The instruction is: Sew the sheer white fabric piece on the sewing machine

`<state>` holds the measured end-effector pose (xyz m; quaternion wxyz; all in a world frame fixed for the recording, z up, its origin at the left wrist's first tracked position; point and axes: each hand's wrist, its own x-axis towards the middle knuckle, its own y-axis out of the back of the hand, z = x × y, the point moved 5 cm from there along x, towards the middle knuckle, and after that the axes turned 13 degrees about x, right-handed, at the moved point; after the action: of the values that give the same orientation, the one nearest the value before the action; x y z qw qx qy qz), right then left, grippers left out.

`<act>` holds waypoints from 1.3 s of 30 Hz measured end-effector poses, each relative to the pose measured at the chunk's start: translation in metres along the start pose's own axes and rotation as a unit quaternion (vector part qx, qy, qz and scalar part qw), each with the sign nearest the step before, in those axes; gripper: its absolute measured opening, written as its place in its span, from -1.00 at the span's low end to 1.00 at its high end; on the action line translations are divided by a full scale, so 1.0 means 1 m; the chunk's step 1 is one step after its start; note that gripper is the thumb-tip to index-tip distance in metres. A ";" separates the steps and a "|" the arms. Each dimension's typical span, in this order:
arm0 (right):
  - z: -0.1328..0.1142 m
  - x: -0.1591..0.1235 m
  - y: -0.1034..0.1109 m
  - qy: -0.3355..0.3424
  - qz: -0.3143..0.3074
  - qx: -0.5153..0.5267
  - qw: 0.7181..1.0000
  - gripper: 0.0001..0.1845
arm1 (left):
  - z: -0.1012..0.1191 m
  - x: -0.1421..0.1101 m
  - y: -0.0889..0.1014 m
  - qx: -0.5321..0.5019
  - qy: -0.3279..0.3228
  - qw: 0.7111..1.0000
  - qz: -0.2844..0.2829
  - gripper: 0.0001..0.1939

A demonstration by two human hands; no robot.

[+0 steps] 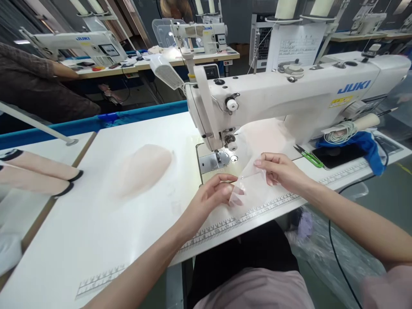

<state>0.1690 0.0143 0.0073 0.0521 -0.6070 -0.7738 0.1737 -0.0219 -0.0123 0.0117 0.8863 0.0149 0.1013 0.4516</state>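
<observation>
A sheer white piece of fabric is stretched between my two hands, just in front of the sewing machine. Thumb and fingers of my left hand are closed on its left edge, with some fingertips showing through the cloth. My right hand pinches its upper right part between thumb and forefinger. The presser foot stands over the metal needle plate, a little beyond my left fingertips. Pale pink fabric pieces lie flat, one to the left and one behind the needle.
Green thread snips, a dark phone and a blue cloth lie right of my right hand. Measuring tape runs along the table's front edge. Two pinkish padded tubes sit at left. Another person's arm shows beyond.
</observation>
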 end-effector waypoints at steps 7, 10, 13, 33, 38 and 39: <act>-0.011 -0.002 -0.006 0.037 0.021 0.002 0.999 -0.68 | 0.008 -0.003 0.006 0.105 -0.009 0.991 0.078 -0.79; -0.015 -0.002 -0.004 0.044 0.030 0.024 0.998 -0.66 | 0.015 -0.005 0.017 0.115 -0.017 0.986 0.120 -0.75; -0.006 0.002 -0.007 0.034 0.027 0.058 0.997 -0.63 | 0.019 -0.005 0.020 0.100 -0.033 0.989 0.101 -0.71; 0.024 -0.010 -0.029 -0.076 -0.056 0.015 0.995 -0.69 | 0.004 -0.030 0.020 0.084 0.051 0.995 0.023 -0.68; 0.009 -0.020 -0.028 0.019 -0.040 -0.117 0.992 -0.77 | -0.004 -0.033 0.016 0.105 0.080 0.991 0.019 -0.70; 0.008 -0.021 -0.030 0.037 -0.041 -0.128 0.990 -0.79 | -0.007 -0.033 0.016 0.098 0.091 0.991 0.022 -0.71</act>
<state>0.1441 -0.0131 0.0129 0.0094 -0.5821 -0.8117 0.0481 -0.0545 -0.0299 0.0122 0.8578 0.0630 0.2246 0.4580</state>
